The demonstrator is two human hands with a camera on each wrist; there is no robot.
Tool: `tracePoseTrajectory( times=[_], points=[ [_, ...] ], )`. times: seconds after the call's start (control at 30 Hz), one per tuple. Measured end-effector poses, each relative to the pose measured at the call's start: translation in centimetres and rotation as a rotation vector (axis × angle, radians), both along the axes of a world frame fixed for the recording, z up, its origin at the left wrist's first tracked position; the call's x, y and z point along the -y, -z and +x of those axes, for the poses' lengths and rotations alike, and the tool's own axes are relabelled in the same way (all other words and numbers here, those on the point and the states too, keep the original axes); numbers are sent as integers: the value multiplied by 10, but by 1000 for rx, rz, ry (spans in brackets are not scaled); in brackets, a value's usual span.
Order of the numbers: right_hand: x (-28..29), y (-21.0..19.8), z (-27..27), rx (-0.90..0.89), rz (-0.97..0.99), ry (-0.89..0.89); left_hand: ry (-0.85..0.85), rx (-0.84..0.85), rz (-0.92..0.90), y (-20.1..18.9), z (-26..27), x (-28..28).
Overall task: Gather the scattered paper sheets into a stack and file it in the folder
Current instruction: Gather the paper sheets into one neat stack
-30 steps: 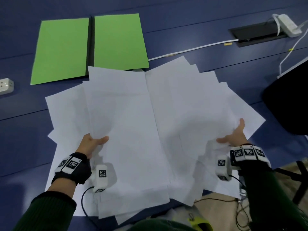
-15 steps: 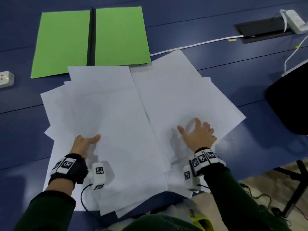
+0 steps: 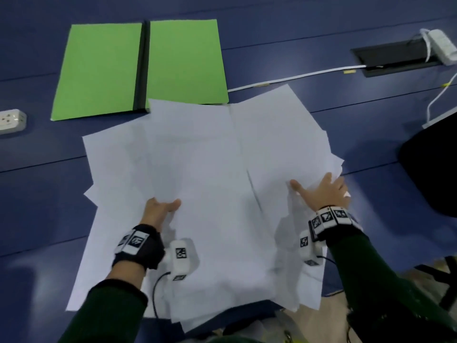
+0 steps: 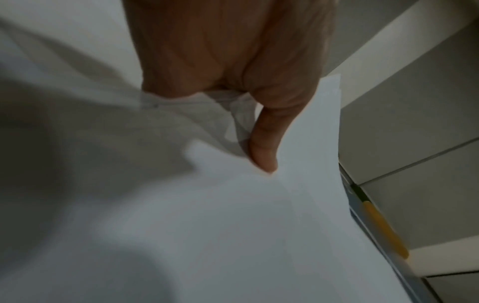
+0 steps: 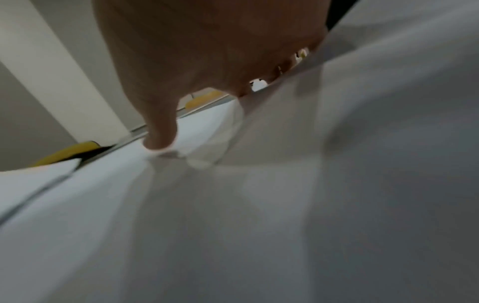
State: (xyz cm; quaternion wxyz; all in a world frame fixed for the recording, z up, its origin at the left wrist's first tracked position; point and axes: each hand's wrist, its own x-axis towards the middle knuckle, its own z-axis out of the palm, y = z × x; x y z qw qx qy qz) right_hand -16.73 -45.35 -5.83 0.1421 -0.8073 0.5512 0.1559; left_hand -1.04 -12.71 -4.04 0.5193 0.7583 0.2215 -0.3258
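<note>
Where the dark blue tabletop [image 3: 37,199] meets its near edge, thin white paper sheets [image 3: 210,184] lie fanned and overlapping — flat rectangles, some buckling. The left hand [image 3: 158,211] pinches several sheets, thumb on top and fingers hidden beneath. The right hand [image 3: 321,191] lies with fingers spread across the right-hand sheets. The open green folder [image 3: 99,70], matte with a black spine, lies flat beyond them.

Dim, cool light is cast from above — soft shadows are thrown beneath both wrists. Wrist views are smeared by motion blur; straight edges are bowed in the head view.
</note>
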Motion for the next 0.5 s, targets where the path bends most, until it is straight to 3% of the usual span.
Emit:
tracePoseTrajectory(
  times=[0.17,0.37,0.5],
  points=[
    [28,-11,-16,-20,-32,101,-8,34,-38,-12,-4,-13],
    [51,-7,-11,34,67,7,-103,138,219,-17,21,-94],
    [42,-12,2,29,-4,-40,-46,86,190,-3,19,-68]
  ],
)
